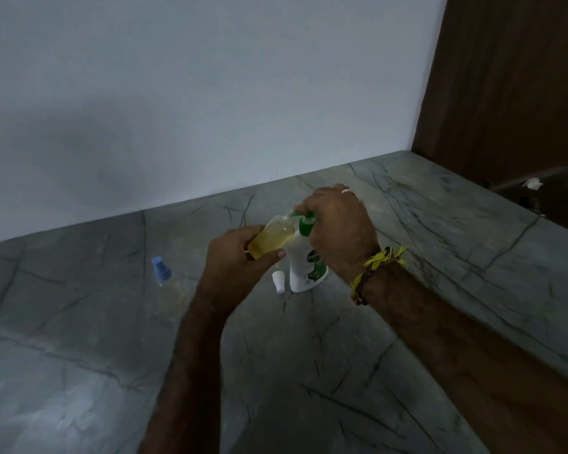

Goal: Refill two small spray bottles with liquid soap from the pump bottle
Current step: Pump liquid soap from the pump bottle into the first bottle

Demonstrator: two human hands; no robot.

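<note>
Spray bottle [271, 239] lies tilted in my left hand [240, 257], fingers curled round its bottom, mouth under the pump bottle [307, 267] spout. My right hand [340, 229] wraps the pump top. Light, maybe slippery, so I grip its middle.

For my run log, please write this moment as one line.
left hand: holds small bottle tilted at spout | right hand: on pump bottle head | white cap: on counter

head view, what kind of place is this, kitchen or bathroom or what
Probably a home counter, kitchen or wash area; which one isn't clear. It shows a grey veined stone countertop set into a corner, a plain white wall behind it, and a wooden panel at the right.
</note>
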